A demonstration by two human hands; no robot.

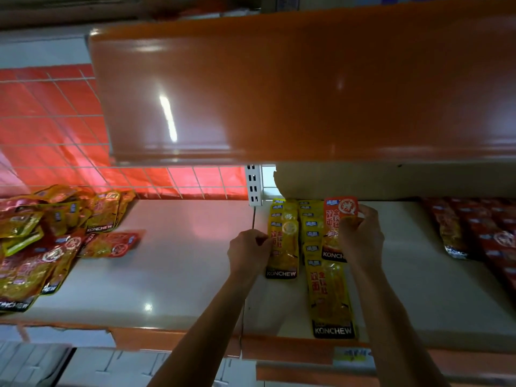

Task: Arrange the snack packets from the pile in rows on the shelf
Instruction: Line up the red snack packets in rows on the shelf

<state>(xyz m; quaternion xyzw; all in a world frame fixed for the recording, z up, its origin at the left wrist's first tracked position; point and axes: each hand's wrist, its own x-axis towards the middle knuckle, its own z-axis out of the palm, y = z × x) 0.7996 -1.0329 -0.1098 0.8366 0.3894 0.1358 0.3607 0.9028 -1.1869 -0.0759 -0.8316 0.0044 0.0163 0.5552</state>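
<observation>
A loose pile of yellow and red snack packets lies at the left end of the white shelf. Two rows of overlapping yellow packets run from the back wall toward the front edge, the left row shorter than the right row. My left hand pinches the left edge of the front packet in the left row. My right hand grips a red-topped packet, held upright over the right row.
An orange upper shelf overhangs closely. A white slotted upright stands at the back between the two bays. Rows of red packets fill the right end. A single red packet lies beside the pile. A wire grid backs the left bay.
</observation>
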